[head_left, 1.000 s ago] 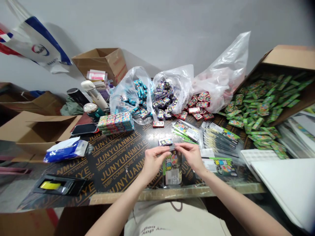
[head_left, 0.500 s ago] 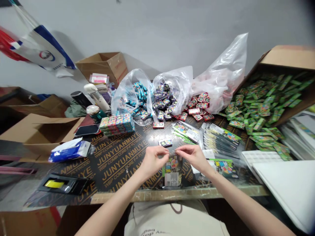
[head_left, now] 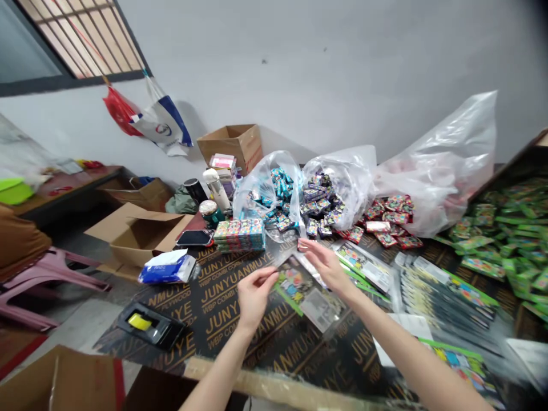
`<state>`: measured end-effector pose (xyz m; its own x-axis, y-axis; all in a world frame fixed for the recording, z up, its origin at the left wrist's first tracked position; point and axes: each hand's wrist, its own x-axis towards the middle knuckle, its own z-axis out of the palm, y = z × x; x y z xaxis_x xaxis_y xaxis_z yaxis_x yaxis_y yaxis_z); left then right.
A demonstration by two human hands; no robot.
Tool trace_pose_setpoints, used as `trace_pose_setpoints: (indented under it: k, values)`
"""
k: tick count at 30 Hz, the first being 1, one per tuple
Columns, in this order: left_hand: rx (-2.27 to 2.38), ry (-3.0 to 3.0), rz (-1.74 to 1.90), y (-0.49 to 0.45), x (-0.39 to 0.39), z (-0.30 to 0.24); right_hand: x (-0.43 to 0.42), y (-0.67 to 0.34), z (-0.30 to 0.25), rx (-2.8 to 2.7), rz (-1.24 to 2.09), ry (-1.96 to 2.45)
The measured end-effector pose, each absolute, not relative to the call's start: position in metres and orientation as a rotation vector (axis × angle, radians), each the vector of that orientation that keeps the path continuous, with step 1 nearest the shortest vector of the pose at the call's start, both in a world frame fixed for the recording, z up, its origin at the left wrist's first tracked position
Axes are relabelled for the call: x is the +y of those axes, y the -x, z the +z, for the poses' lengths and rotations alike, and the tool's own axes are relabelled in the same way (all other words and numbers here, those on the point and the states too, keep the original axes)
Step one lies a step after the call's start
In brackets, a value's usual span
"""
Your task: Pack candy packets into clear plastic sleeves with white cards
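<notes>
Fingers (head_left: pixel 269 276) of the left hand (head_left: pixel 252 298) and right hand (head_left: pixel 326 265) pinch the upper edge of a sleeved packet (head_left: pixel 309 295), tilted just above the worktop (head_left: pixel 278 365), beside flat packets (head_left: pixel 363 265).

The one head-worn camera looks forward and down from just above and behind the grip, with the person's forearms rising from the bottom edge to the left hand (head_left: pixel 253 299) and right hand (head_left: pixel 327 265) around a sleeved card packet (head_left: pixel 308 294), just below and close to the frame's centre. The view is rolled, so the plywood tabletop (head_left: pixel 240 337) slants downward to the right. Beyond the grip it reaches a clear plastic bag (head_left: pixel 440 182) and the grey wall (head_left: pixel 325 97), with a window grille (head_left: pixel 81 40) high to the left. A pink plastic chair (head_left: pixel 43 285) sits far left of the grip.
</notes>
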<state>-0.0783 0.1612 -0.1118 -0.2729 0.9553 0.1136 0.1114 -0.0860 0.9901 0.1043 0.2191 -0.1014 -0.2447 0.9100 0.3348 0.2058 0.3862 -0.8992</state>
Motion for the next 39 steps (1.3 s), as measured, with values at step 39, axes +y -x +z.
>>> trace_pose_setpoints:
  k: [39]
  values:
    - [2.065,-2.138,0.462,0.161,0.212,-0.234,0.468,-0.029,-0.125,-2.693,-0.149,1.447]
